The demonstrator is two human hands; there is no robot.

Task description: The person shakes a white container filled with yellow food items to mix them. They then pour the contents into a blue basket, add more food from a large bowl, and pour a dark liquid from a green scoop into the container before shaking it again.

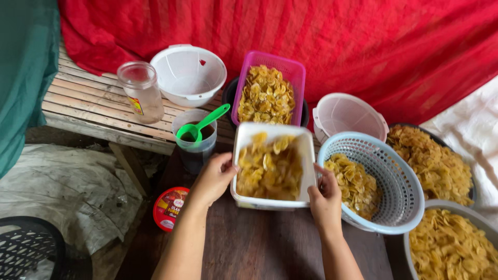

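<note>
A white rectangular tub [243, 136] holding yellow banana chips [270, 168] is tilted toward me over a dark wooden surface. My left hand [213, 179] grips its left wall. My right hand [326, 199] grips its right front corner. Just to the right stands a pale blue slotted basket [397, 179] with more chips inside.
Behind the tub sit a pink basket [290, 67] of chips, a cup with a green scoop [196, 132], a glass jar [141, 92] and two white bowls [189, 72]. Big pans of chips [441, 166] are at the right. A red lid [168, 207] lies at the left.
</note>
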